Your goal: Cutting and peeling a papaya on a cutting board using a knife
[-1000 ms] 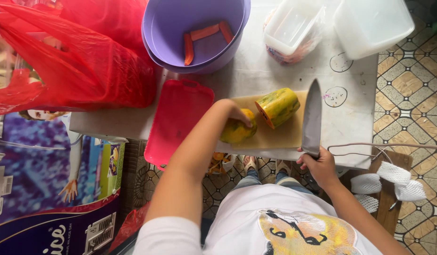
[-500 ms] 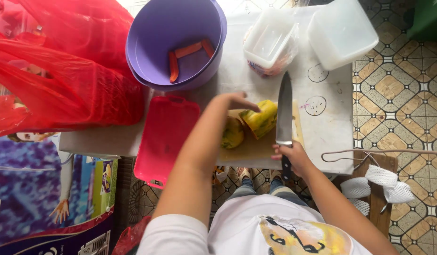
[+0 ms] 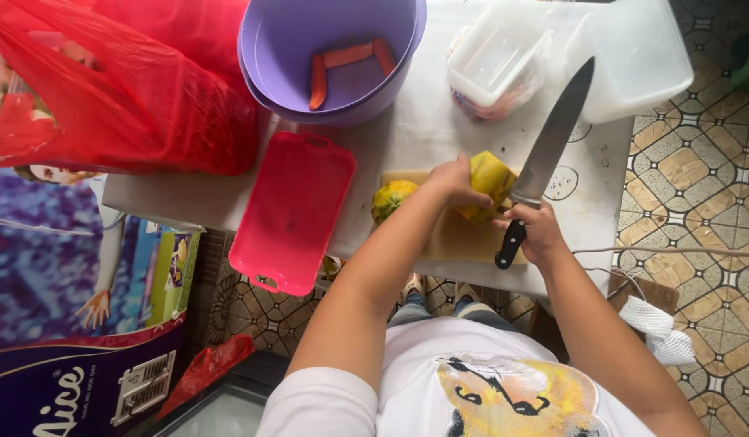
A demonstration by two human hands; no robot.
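Head view, left hand: the left hand [image 3: 449,180] lay curled over the top of a yellow-green papaya piece [image 3: 492,180], fingers closed against its skin and gripping it.
Head view, right hand: the right hand [image 3: 538,233] was wrapped tight round the black handle of a large steel kitchen knife [image 3: 546,154], the fist shut on it.
Knife: its long blade pointed up and away from the person, tilted to the right, with the heel of the blade just beside the papaya piece; whether the edge touched the fruit could not be told.
Papaya piece: it sat on a pale wooden cutting board [image 3: 459,239] at the near edge of a white table top [image 3: 423,133], between the two hands.
Second fruit piece: a smaller rounded yellow-green papaya end [image 3: 391,199] rested at the left end of the board, just beside the left forearm.
Left of the board: a flat pink plastic tray with handles [image 3: 292,212] hung partly over the table's near edge.
Far side of the table: a round purple plastic basin [image 3: 281,48] held a few orange strips of fruit [image 3: 346,58].
Far right of the table: a clear plastic container with a lid [image 3: 497,58] stood beside a larger white plastic tub [image 3: 637,53].
Far left: a crumpled red plastic bag [image 3: 107,89] lay touching the basin.
Floor: patterned brown and cream tiles [image 3: 698,178] showed to the right of the table.
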